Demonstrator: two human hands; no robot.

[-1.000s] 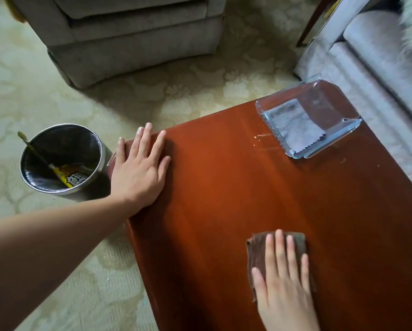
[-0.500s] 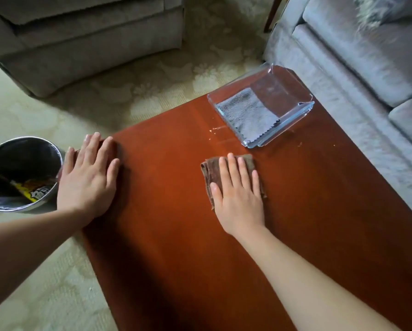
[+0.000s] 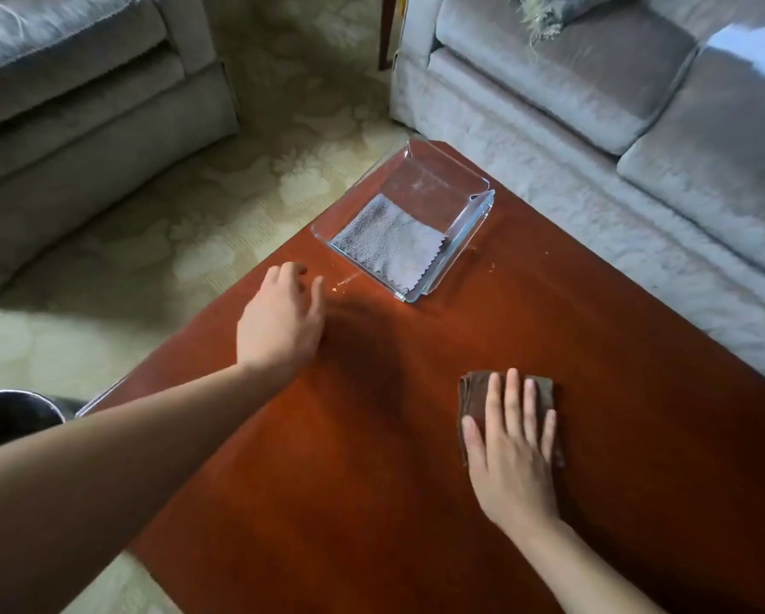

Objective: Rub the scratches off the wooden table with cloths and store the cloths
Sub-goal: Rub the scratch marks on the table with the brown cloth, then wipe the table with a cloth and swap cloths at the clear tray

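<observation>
Two cloths are in play on the wooden table point(image 3: 371, 458). One, a folded brown cloth point(image 3: 476, 394), lies at about 4 o'clock on the top. The person's right hand point(image 3: 511, 454) lies flat on it, fingers straight, pressing it down without closing around it. The other, a grey cloth point(image 3: 389, 245) with a zigzag edge, lies inside a clear tray point(image 3: 471, 221) at 12 o'clock, near the far corner. The left hand point(image 3: 278, 321) is at about 10 o'clock by the table's left edge. Its fingers are loosely bent and hold nothing. It is blurred, so I cannot tell if it touches the wood.

I judge that the rubbing step is in hand, and that the brown cloth is not yet stored. Pale scratch marks point(image 3: 343, 283) show between the left hand and the tray, just beside the tray's near corner. A few small specks point(image 3: 489, 270) lie at 1 o'clock. The next move, I think, calls for sliding the brown cloth up toward 11 o'clock and rubbing along the marks with steady pressure. The tray stands very near to them, so the cloth could push against it. The left hand is also close to this path and may have to give way.

Around the table are a grey sofa point(image 3: 593, 82) at 1 o'clock, a grey armchair point(image 3: 83, 104) at 10 o'clock, a patterned carpet point(image 3: 238, 206) between them, and a metal bin point(image 3: 8, 414) on the floor at 8 o'clock.
</observation>
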